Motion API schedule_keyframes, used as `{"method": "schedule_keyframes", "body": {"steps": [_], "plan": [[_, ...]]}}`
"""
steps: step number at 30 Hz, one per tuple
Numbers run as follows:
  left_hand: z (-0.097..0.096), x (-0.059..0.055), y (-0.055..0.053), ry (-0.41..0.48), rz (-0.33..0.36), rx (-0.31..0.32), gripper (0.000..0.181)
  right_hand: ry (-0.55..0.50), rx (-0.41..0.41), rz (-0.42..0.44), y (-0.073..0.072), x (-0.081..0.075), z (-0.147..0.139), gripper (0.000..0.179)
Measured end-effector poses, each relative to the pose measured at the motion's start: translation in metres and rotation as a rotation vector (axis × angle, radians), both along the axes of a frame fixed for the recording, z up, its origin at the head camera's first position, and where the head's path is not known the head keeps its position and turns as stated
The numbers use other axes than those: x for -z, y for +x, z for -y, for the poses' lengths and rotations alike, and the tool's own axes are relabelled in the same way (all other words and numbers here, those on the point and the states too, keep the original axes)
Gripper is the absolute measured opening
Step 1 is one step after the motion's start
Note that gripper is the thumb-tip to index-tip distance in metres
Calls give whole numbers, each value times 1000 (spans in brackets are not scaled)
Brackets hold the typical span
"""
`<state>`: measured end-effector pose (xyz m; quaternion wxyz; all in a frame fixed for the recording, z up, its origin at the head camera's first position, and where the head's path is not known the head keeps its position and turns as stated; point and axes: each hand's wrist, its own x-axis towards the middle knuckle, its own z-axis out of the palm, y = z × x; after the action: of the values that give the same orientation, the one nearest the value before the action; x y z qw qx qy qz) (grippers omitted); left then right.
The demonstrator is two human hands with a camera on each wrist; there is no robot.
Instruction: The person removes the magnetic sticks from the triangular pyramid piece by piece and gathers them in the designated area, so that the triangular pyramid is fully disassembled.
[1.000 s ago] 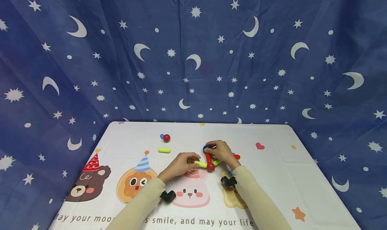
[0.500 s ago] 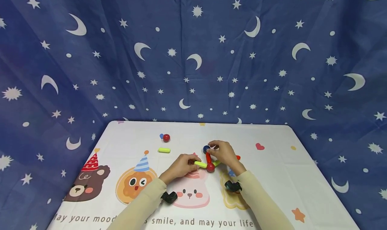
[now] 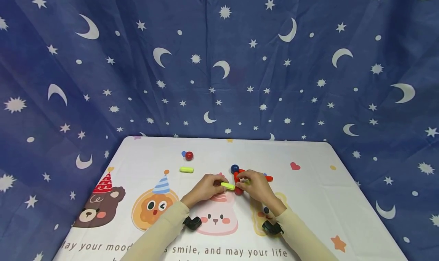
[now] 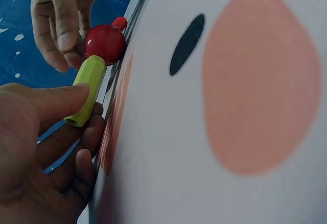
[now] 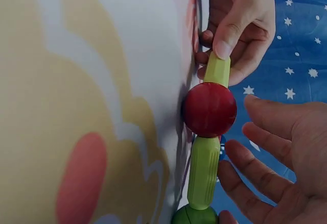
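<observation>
My left hand [image 3: 205, 187] pinches a yellow-green toy rod [image 4: 89, 89] between thumb and fingers. The rod's far end meets a red ball [image 5: 209, 109]. On the ball's other side a second yellow-green rod [image 5: 203, 173] leads to a green ball [image 5: 195, 216], part of which is cut off in the right wrist view. Beside these pieces is my right hand [image 3: 257, 186], its fingers spread loosely close to the red ball and second rod. A red rod [image 3: 236, 176] runs from the red ball to a blue ball [image 3: 234, 169]. My right hand hides part of the assembly in the head view.
Farther back on the left lie a loose red ball [image 3: 189, 156] and a loose yellow-green rod [image 3: 186, 170]. A red rod end [image 3: 269, 178] shows past my right hand. The printed white tabletop [image 3: 308, 207] ends at a starry blue curtain [image 3: 240, 112].
My right hand has left the blue ball and come down toward the red ball, uncovering the blue ball and a red rod beside it. My left hand keeps its pinch on the rod.
</observation>
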<state>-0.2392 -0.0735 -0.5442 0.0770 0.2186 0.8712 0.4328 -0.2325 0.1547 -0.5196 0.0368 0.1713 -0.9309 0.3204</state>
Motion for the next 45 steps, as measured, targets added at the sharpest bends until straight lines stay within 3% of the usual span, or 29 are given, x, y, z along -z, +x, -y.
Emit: {"method": "schedule_keyframes", "body": {"steps": [5, 11, 18, 28, 34, 45], "plan": [[1, 1, 0, -8, 3, 6, 19, 111, -34, -45, 6, 1, -3, 34], [1, 1, 2, 4, -20, 17, 19, 150, -40, -45, 7, 2, -2, 37], [0, 3, 4, -46, 37, 40, 25, 207, -67, -33, 10, 5, -1, 36], [-1, 6, 2, -64, -29, 66, 19, 177, -100, -84, 9, 9, -3, 32], [4, 5, 1, -18, -8, 101, 20, 165, -120, -83, 6, 8, -4, 30], [14, -1, 6, 15, 37, 73, 16, 143, -89, -38, 3, 6, -6, 31]]}}
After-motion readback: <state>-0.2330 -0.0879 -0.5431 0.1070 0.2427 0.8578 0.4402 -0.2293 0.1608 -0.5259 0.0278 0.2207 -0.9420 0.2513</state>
